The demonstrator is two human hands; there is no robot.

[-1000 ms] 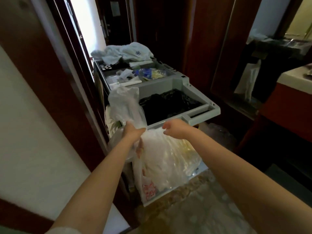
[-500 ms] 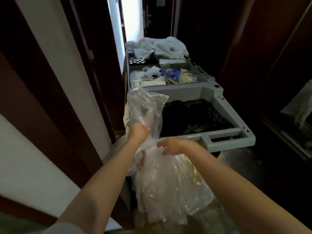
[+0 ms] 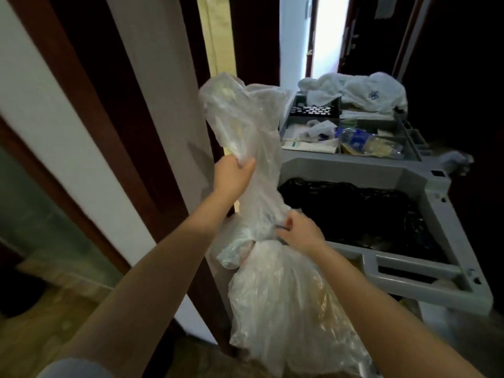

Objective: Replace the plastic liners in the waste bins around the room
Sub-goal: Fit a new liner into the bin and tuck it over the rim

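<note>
The left grip (image 3: pixel 234 176) is closed round the slack top of the used liner (image 3: pixel 286 301), raised beside the door frame. The liner's full belly hangs low at centre. The right grip (image 3: pixel 300 233) pinches its twisted neck. This looks like tying-off. Next, the neck needs knotting, then the liner goes right into the cart (image 3: pixel 425 276) and its black sack (image 3: pixel 349 208).

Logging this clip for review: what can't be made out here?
Head view:
- Bag contents: blurred by cloudy plastic.
- Right hand fingertips: buried in the bag's neck; knot unclear.
- Black liner contents: too dark.
- Towel logo: too small.
- Cart lower part: hidden by its own top and the bag.
</note>
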